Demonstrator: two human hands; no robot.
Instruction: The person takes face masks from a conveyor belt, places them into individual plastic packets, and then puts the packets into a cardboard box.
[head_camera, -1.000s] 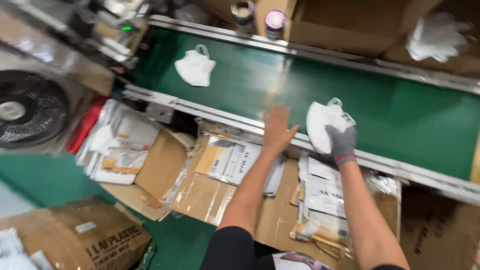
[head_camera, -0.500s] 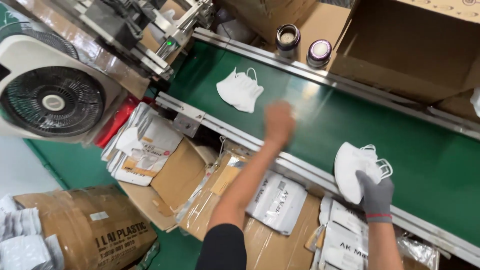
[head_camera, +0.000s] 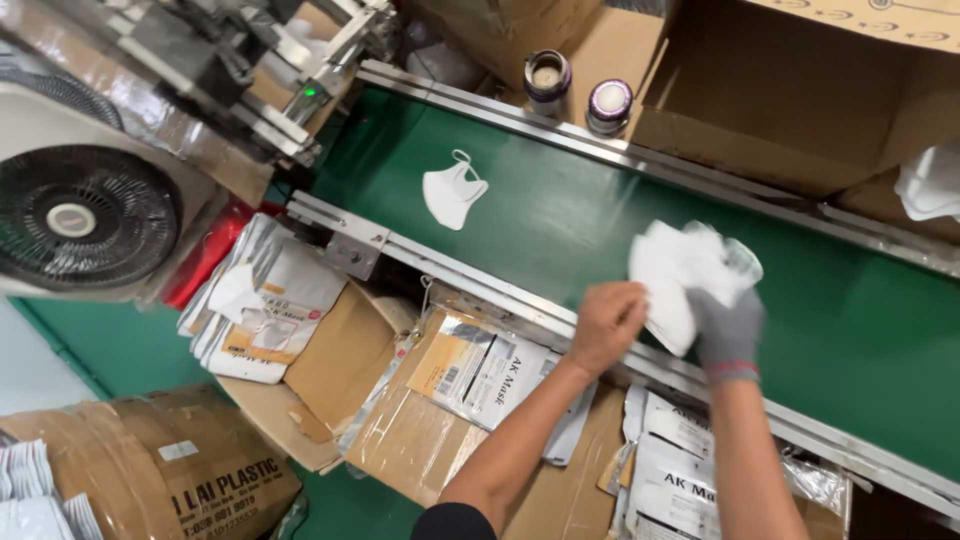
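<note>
My right hand (head_camera: 725, 325), in a grey glove, grips a bunch of white face masks (head_camera: 680, 270) over the near edge of the green conveyor belt (head_camera: 560, 215). My bare left hand (head_camera: 605, 325) is beside it with fingers curled, touching the lower left edge of the masks. One single white mask (head_camera: 452, 192) lies flat on the belt farther left, apart from both hands.
Clear mask packets (head_camera: 490, 375) lie in open cardboard boxes below the belt, with more packets (head_camera: 262, 305) to the left. A black fan (head_camera: 75, 215) stands at left. Two jars (head_camera: 578, 88) and a large box (head_camera: 800, 100) sit beyond the belt.
My left hand pulled back from the belt toward the right hand. The right hand rose with the masks, and both hands now meet at them. The single mask rides further along the belt.
</note>
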